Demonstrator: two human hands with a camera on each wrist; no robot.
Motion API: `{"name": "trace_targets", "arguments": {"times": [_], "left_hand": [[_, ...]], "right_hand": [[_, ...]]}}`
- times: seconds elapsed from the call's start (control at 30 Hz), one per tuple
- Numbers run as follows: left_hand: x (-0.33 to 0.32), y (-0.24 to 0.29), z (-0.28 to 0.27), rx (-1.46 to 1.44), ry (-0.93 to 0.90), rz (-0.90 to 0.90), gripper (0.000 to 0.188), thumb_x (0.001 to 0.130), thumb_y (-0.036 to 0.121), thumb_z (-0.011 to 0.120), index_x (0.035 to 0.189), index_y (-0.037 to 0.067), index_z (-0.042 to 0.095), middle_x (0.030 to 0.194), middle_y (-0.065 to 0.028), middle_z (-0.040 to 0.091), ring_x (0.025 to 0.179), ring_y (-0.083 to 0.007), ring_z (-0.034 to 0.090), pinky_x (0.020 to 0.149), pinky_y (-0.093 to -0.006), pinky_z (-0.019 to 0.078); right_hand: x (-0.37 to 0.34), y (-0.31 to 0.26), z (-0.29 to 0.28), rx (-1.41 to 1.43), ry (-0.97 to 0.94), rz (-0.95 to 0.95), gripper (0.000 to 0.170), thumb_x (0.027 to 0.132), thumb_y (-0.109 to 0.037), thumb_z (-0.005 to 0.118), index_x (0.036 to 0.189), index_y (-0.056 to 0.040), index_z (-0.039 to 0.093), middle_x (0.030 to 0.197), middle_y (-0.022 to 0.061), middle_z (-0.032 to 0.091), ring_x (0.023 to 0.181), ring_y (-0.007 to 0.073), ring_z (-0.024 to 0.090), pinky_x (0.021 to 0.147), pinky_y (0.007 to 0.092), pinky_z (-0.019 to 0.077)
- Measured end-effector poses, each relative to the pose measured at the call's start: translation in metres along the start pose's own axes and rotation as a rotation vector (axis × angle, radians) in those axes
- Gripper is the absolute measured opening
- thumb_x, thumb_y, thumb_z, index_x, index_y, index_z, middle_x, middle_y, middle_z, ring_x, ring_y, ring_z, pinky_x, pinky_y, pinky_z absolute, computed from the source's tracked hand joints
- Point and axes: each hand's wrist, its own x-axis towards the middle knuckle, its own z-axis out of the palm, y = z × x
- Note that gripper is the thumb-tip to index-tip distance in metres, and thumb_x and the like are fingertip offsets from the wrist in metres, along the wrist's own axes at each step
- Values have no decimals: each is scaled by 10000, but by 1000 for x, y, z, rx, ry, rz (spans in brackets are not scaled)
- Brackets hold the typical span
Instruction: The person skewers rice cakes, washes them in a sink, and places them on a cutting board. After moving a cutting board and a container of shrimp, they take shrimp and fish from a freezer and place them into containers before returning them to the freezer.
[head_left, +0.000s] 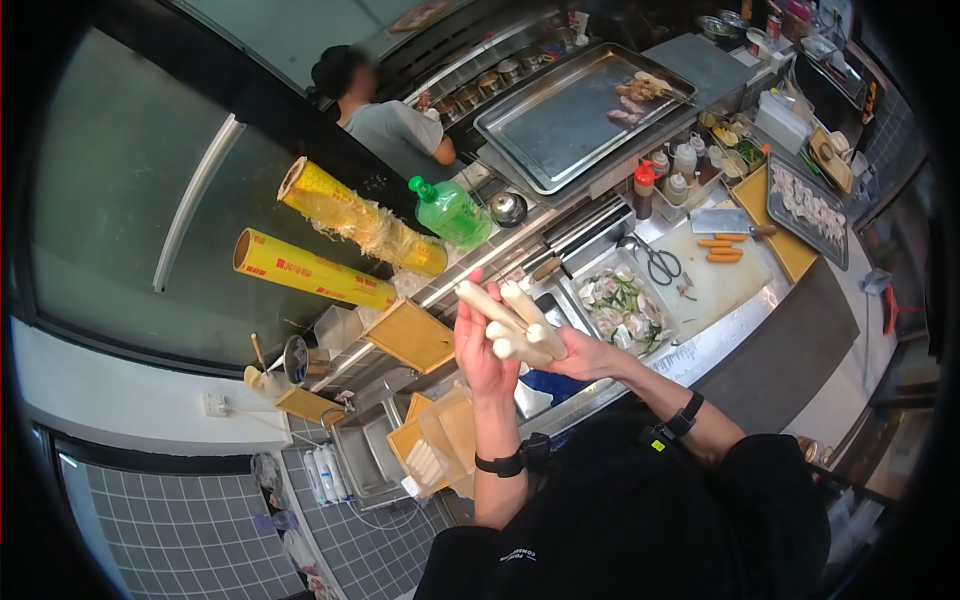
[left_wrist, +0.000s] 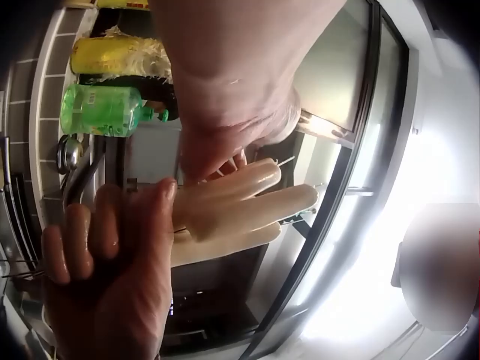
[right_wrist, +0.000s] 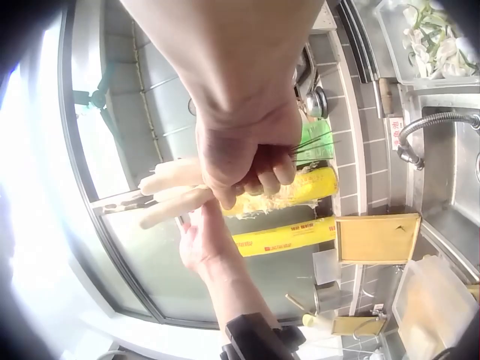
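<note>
Several pale white sausages (head_left: pixel 520 325) on thin skewers are held up before the body, between both hands. The right hand (head_left: pixel 585 355) grips them at the skewer end; in the right wrist view its fingers are curled in a fist, and thin skewer sticks (right_wrist: pixel 315 142) poke out behind it. Beside and under the sausages, the left hand (head_left: pixel 485 355) supports them with its palm turned up and fingertips showing past them. In the left wrist view the sausages (left_wrist: pixel 255 214) fan out from the right fist (left_wrist: pixel 112 262), some skewer tips jutting from their far ends.
Below the hands are a tub of sliced food with greens (head_left: pixel 625 305), scissors (head_left: pixel 662 265) and a cutting board (head_left: pixel 735 280) with carrots (head_left: pixel 722 250) and a cleaver (head_left: pixel 725 222). A green bottle (head_left: pixel 450 212), yellow wrap rolls (head_left: pixel 315 270) and a large metal tray (head_left: pixel 560 125) stand beyond. Another person (head_left: pixel 395 130) is behind.
</note>
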Motion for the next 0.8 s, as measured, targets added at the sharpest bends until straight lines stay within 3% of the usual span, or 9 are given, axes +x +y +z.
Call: {"name": "trace_targets", "arguments": {"times": [0.1,0.27,0.37,0.43,0.57,0.63,0.7,0.77,0.8], "left_hand": [[3,-11,-6,-189,-74,12,511,1164,296,515,1579,14,419,1260,-117,623,1198,-219,604,1100,-397,495],[1,-33,-26,131,133,-7,298,1121,158,622,1378,24,555,1266,-87,703,1104,-172,682,1018,-349,542],[-7,-55,-64,254,111,-172,270,1115,129,623,1363,30,579,1258,-80,720,1105,-165,695,998,-339,550],[-14,-64,-91,338,94,-223,356,1122,197,616,1433,36,551,1425,-118,652,1272,-203,636,1066,-413,527],[-25,-65,-102,-53,268,-324,564,1145,424,521,1565,50,478,1518,-177,578,1360,-309,595,1167,-544,459],[-28,-65,-98,-393,19,-266,578,1133,426,539,1587,80,449,1566,-187,536,1374,-358,581,1198,-583,426],[-38,-78,-99,-402,80,-274,589,1103,363,624,1594,106,423,1486,-166,586,1311,-370,617,1171,-569,472],[-43,-99,-113,-22,274,-257,614,1026,228,769,1556,142,471,1355,-111,636,1182,-310,674,1032,-482,565],[-40,-109,-121,-58,431,-295,580,979,133,812,1484,118,526,1249,-87,658,1098,-268,705,949,-418,595]], "right_hand": [[-1,-1,-1,122,-27,111,230,1055,-166,694,1252,-48,686,893,-13,651,779,88,593,685,284,489],[10,-1,-9,278,129,259,178,1082,-242,671,1038,-70,678,675,-59,516,533,47,461,474,260,358],[19,10,-34,190,35,315,208,1085,-263,668,1023,-65,673,649,-64,497,501,49,433,438,263,325],[19,24,-42,146,-1,354,238,1087,-282,669,988,-67,660,623,-71,474,468,52,395,410,263,292],[11,31,-43,138,-146,536,258,1101,-271,668,934,-85,604,635,-97,378,499,32,310,445,263,228],[10,34,-39,238,-243,718,270,1100,-284,670,928,-88,596,636,-95,373,498,34,294,447,265,221],[6,38,-32,247,-239,779,262,1086,-272,697,933,-81,603,637,-90,368,498,37,280,446,268,221],[3,47,-28,279,-194,778,242,1065,-238,733,937,-76,608,641,-82,390,496,40,295,444,265,222],[3,57,-27,153,-177,751,197,1029,-198,771,1023,-41,652,680,-51,496,521,55,396,458,270,310]]}}
